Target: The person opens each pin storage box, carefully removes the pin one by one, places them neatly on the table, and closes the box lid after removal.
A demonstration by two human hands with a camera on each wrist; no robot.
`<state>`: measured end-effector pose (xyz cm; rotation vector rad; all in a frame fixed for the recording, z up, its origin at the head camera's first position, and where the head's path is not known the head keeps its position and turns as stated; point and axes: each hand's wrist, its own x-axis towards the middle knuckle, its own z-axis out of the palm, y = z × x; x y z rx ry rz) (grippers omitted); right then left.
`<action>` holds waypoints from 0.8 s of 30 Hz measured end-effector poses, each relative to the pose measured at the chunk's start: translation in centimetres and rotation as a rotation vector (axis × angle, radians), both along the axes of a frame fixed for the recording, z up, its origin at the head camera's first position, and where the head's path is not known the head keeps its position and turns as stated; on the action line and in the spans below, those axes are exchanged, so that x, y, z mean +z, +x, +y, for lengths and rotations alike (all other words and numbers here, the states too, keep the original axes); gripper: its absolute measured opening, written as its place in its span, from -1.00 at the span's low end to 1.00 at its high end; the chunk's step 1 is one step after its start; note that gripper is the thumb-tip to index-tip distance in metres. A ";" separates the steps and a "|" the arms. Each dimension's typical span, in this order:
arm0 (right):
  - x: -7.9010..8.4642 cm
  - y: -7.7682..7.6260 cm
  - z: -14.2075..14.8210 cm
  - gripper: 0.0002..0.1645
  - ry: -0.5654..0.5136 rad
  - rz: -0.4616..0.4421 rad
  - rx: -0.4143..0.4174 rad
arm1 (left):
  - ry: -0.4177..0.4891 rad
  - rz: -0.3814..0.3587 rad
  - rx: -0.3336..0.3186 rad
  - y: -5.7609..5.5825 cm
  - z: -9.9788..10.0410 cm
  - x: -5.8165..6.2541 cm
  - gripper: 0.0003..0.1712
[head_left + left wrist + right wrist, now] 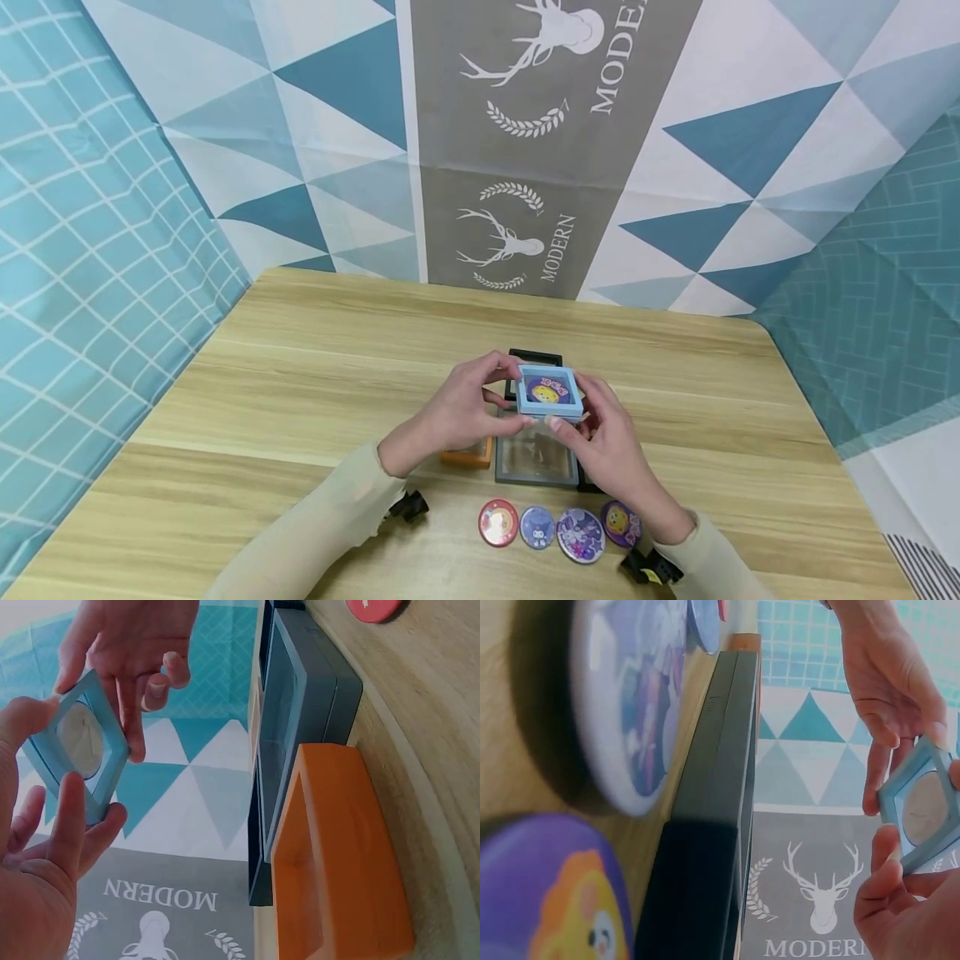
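A small light blue display case [550, 408] with a clear window is raised over the middle of the table. Inside it sits a round purple badge with a yellow figure [546, 390]; its plain pale back shows in both wrist views. My left hand [468, 406] pinches the case's left side between thumb and fingers. From the other side my right hand [613, 440] grips it, thumb at the near right corner. Below the hands lie a grey case [536, 480], an orange case [352, 855] and a black case [690, 892], all partly covered in the head view.
Another black case [536, 357] lies behind the hands. Nearer me, a row holds a red badge [498, 523], a blue badge [537, 527], a lilac badge [581, 535] and a purple-yellow badge [621, 523]. A patterned cloth [360, 192] hangs behind the table.
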<state>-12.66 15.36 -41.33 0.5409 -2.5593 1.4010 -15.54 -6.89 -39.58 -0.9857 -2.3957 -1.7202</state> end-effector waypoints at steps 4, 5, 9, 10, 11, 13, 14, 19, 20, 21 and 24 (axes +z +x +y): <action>0.3 -0.1 0.2 -0.21 -0.054 -0.052 0.005 | -0.005 -0.031 -0.020 -0.3 0.1 -0.4 -0.45; 0.3 -0.1 0.2 -0.21 -0.070 -0.061 0.010 | -0.006 -0.043 -0.024 -0.3 0.1 -0.5 -0.45; 0.5 -0.2 0.2 -0.17 -0.093 -0.082 0.028 | 0.042 -0.141 -0.018 -0.3 0.1 -0.6 -0.51; 0.5 -0.2 0.2 -0.16 -0.084 -0.085 0.031 | 0.059 -0.167 -0.009 -0.3 0.0 -0.6 -0.53; 0.5 -0.2 0.2 -0.16 -0.074 -0.089 0.034 | 0.072 -0.192 0.001 -0.3 0.0 -0.6 -0.55; 0.5 -0.2 0.1 -0.14 -0.056 -0.104 0.036 | 0.085 -0.236 0.032 -0.3 0.0 -0.6 -0.59; 0.5 -0.2 0.0 -0.13 -0.047 -0.110 0.039 | 0.091 -0.258 0.043 -0.4 0.0 -0.6 -0.59; 0.3 -0.3 0.0 -0.06 -0.042 -0.165 0.064 | 0.074 -0.391 0.113 -0.5 0.0 -0.2 -0.52; 0.2 -0.3 0.0 -0.06 -0.044 -0.178 0.071 | 0.067 -0.419 0.128 -0.5 0.0 -0.1 -0.50; 0.2 -0.3 -0.1 -0.06 -0.045 -0.191 0.078 | 0.057 -0.442 0.145 -0.5 0.0 -0.1 -0.48; 0.0 -0.3 -0.1 -0.10 -0.035 -0.213 0.090 | 0.037 -0.499 0.175 -0.5 -0.1 0.1 -0.42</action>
